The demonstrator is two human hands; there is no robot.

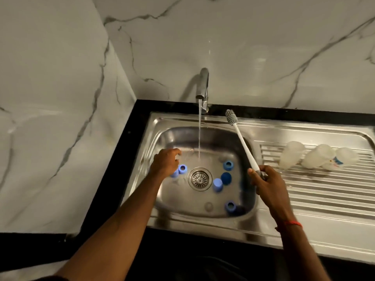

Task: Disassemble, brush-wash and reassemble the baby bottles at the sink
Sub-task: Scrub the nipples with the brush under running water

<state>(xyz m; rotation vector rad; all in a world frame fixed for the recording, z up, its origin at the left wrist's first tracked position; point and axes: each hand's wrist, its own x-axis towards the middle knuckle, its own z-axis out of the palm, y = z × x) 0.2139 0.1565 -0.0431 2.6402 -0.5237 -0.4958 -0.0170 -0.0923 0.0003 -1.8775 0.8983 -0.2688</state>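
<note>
My right hand (267,180) grips the handle of a white bottle brush (241,141), whose grey bristle head points up toward the tap. My left hand (165,162) hovers over the left of the sink basin (246,191) with loosely curled fingers, holding nothing I can make out. Several blue bottle rings and caps lie in the basin: a ring (182,168) and a cap (174,173) right by my left hand, others (228,165) (217,184) (230,206) right of the drain. Three clear bottle bodies (292,154) (318,158) (345,157) lie on the drainboard.
The tap (203,86) runs a thin stream of water into the basin behind the drain (199,178). Two clear teats (209,206) (222,158) sit in the basin. The ribbed drainboard (324,191) stretches right. A black counter edge (121,159) borders the sink, marble walls behind and left.
</note>
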